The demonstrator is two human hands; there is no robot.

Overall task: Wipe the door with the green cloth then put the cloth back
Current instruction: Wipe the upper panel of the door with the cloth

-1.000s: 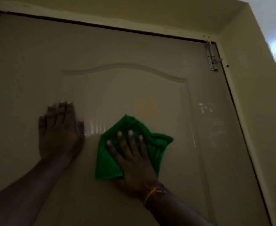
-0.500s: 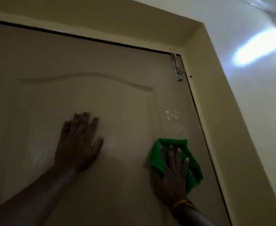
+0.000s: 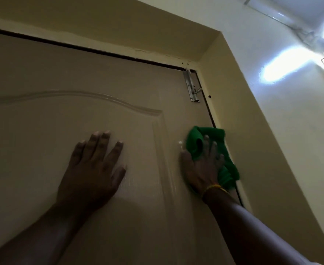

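A beige panelled door (image 3: 77,69) fills most of the head view, seen from below in dim light. My right hand (image 3: 201,169) presses a crumpled green cloth (image 3: 209,136) flat against the door's right edge, beside the raised panel moulding. The cloth reaches the gap between door and frame. My left hand (image 3: 94,169) lies flat on the raised panel, fingers spread, holding nothing.
A metal latch bolt (image 3: 190,86) is fixed near the door's top right corner. The yellowish door frame (image 3: 243,131) runs down the right side. A bright wall light (image 3: 285,66) glares at the upper right.
My right hand has slid the green cloth from the middle of the panel rightward to the door's edge. My left hand has shifted a little to the right on the panel.
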